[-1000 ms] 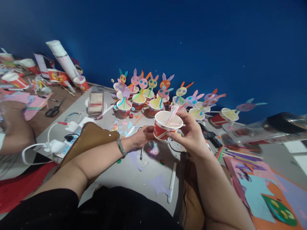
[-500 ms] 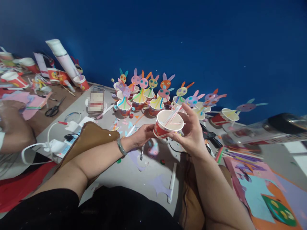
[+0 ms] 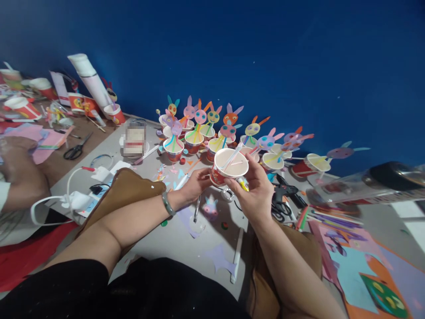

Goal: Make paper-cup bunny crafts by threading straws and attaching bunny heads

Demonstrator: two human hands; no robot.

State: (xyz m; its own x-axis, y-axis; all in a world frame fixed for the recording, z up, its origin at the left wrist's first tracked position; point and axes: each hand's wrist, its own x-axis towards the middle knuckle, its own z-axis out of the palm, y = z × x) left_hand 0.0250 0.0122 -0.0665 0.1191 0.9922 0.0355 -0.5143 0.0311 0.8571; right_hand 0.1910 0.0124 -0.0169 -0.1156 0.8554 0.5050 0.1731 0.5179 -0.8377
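Note:
Above the table, a red and white paper cup [image 3: 218, 176] tilts slightly toward me, with drinking straws [image 3: 233, 156] standing inside it. My left hand [image 3: 195, 184] grips the cup's left side, fingertips partly hidden behind it. On the right side my right hand [image 3: 255, 190] has its thumb at the front, near the base, and its fingers behind the rim. Below the hands lie a pink paper animal head [image 3: 210, 210], a pen [image 3: 197, 210] and a roll of tape [image 3: 227, 194]. Behind them stand several paper cups [image 3: 174, 153] with coloured paper rabbit heads on straws.
A black glue gun [image 3: 286, 189] and scissors [image 3: 281, 208] lie to the right, near a clear bottle [image 3: 352, 186]. Coloured paper [image 3: 352, 270] is stacked at the lower right. A power strip [image 3: 86, 204] and another person's arm [image 3: 25, 177] are at the left.
The cup and my right hand have shifted slightly left. More of the glue gun and scissors now shows beside my right hand. Both hands keep their hold on the cup.

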